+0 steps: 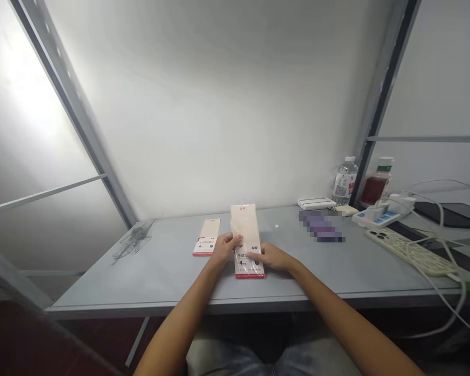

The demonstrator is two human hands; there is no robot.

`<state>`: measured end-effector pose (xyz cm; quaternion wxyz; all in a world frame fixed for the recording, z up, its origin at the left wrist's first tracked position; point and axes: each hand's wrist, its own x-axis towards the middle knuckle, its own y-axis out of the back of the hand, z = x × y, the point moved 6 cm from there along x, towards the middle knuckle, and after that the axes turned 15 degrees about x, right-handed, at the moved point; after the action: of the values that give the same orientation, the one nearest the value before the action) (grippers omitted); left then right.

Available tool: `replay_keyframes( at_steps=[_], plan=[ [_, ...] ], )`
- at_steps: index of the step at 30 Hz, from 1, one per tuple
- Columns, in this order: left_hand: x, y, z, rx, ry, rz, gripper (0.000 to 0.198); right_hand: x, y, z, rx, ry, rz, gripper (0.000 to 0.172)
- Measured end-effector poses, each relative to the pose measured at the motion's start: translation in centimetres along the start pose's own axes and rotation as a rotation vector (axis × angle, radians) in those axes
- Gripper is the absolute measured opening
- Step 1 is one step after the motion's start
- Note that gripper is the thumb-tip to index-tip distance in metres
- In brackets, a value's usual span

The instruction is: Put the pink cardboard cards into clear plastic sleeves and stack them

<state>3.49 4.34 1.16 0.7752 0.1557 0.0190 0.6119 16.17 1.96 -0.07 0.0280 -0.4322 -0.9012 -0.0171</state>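
A long pale pink packet point(246, 230) in clear wrap, with a red band at its near end, lies in the middle of the grey table point(168, 271). My left hand point(224, 247) pinches its left edge with closed fingers. My right hand point(270, 257) grips its right edge near the bottom, thumb on top. A second, smaller packet point(207, 237) of the same kind lies flat just to the left, untouched.
A crumpled clear wrapper point(133, 240) lies at the table's far left. At the back right stand a water bottle point(345, 180), a red-filled bottle point(377, 181), a white box point(316, 203), a power strip point(411, 250) with cables and a dark tablet point(450, 213).
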Motion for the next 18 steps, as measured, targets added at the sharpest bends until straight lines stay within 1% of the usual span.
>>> replay_keyframes(
  at_steps=[2,4,6,8,11,13,16,18],
  plan=[
    [0.1,0.2,-0.2,0.019,0.003,0.043,0.036,0.1,0.1,0.1,-0.027,-0.001,-0.001,0.037],
    [0.3,0.6,-0.4,0.061,-0.014,0.112,0.037,0.2,0.1,0.2,-0.039,-0.016,-0.010,0.038],
    [0.4,1.0,-0.5,0.129,-0.038,0.185,0.039,0.2,0.2,0.3,-0.019,-0.024,-0.012,0.040],
    [0.4,1.4,-0.7,0.231,-0.038,0.235,0.040,0.3,0.4,0.4,0.012,-0.027,0.023,0.043],
    [0.3,2.0,-1.2,0.393,0.005,0.313,0.044,0.4,1.2,0.6,0.025,-0.035,0.140,0.048],
    [0.3,2.5,-1.5,0.438,0.051,0.356,0.043,0.4,1.7,0.8,-0.024,-0.036,0.224,0.048],
    [0.2,3.2,-1.7,0.452,0.101,0.399,0.037,0.2,2.7,0.9,-0.188,-0.021,0.359,0.047],
    [0.1,4.1,-1.5,0.468,0.087,0.446,0.034,-0.2,3.6,0.3,-0.342,0.034,0.493,0.047]
  ],
)
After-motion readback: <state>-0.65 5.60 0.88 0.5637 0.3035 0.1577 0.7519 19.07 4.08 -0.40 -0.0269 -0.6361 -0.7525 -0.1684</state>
